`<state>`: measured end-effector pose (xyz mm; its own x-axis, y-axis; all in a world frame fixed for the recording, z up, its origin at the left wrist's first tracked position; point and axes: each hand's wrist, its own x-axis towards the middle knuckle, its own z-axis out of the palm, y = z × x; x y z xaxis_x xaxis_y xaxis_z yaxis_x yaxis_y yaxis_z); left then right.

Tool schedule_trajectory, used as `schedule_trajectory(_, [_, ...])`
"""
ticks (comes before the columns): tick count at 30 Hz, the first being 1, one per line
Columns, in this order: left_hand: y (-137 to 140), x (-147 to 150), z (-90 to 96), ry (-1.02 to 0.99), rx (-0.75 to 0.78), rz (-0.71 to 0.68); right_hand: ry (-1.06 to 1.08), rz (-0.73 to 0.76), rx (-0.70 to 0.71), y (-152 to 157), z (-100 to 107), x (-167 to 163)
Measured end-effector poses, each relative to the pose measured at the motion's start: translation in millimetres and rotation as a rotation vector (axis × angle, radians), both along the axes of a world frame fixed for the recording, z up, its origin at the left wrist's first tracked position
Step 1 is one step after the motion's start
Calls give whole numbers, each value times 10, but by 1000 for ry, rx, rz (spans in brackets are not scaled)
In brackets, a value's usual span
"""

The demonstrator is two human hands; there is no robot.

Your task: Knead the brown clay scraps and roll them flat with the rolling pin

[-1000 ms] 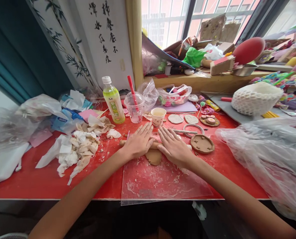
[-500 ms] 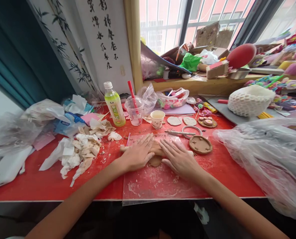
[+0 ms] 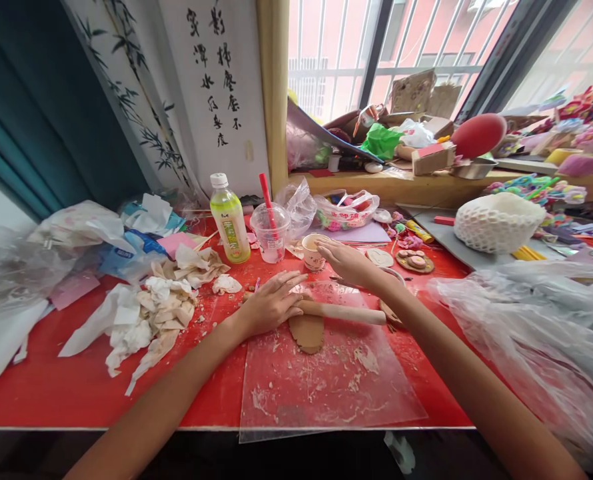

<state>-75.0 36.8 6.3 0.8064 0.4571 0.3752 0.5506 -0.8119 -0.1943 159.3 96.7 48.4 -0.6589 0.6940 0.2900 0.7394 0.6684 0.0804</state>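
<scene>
My left hand [image 3: 271,303] lies with fingers stretched out over the left part of a wooden rolling pin [image 3: 354,313]. Under the pin is a flat oval slab of brown clay [image 3: 307,335], its near part showing, on a clear plastic sheet [image 3: 321,393]. My right hand [image 3: 351,265] is off the pin, fingers extended at the rim of a small paper cup [image 3: 314,259]; whether the fingertips dip inside I cannot tell. Below my right forearm, a round clay dish [image 3: 389,315] is mostly covered.
Left of the sheet lie crumpled tissues [image 3: 164,307]. A green drink bottle [image 3: 230,223] and a plastic cup with a red straw [image 3: 270,237] stand behind. To the right are a pale clay disc [image 3: 379,257], a decorated clay disc [image 3: 415,261] and clear plastic bags [image 3: 526,327].
My right hand has lifted off the rolling pin and moved forward to the paper cup. My left hand stays on the pin. More of the clay slab shows, and the view has shifted slightly.
</scene>
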Motion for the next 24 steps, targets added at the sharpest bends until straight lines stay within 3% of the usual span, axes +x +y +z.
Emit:
schedule_trajectory(7, [40, 32, -82, 19, 131, -42, -23, -60, 21, 267, -185, -32])
schedule_trajectory(15, [100, -28, -135, -52, 322, 32, 62, -74, 31, 100, 100, -55])
schedule_trajectory(20, [183, -173, -11, -401, 363, 138, 301, -74, -22, -114, 293, 123])
schedule_trajectory(24, [244, -291, 154, -761, 333, 207, 419, -63, -95, -385, 197, 154])
